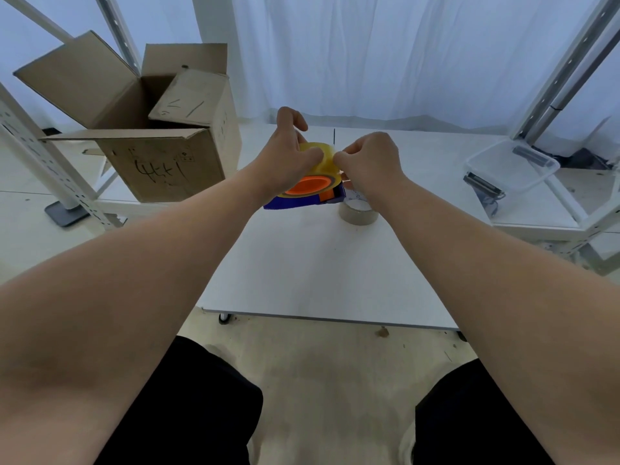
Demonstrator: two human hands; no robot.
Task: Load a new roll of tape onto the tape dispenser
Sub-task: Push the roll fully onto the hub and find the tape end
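A blue tape dispenser [302, 202] with an orange hub [308, 186] is held above the white table [322, 263]. A yellowish roll of tape [323, 162] sits around the hub. My left hand [288, 152] grips the roll and dispenser from the left. My right hand [369, 159] pinches at the roll's right side with thumb and fingertips; the tape's end is too small to make out. The dispenser's front end is hidden behind my right hand.
A second, pale roll of tape [358, 213] lies flat on the table just below my right wrist. An open cardboard box [151, 129] stands at the left. A clear plastic tray [511, 167] rests at the right. Metal rack posts flank both sides.
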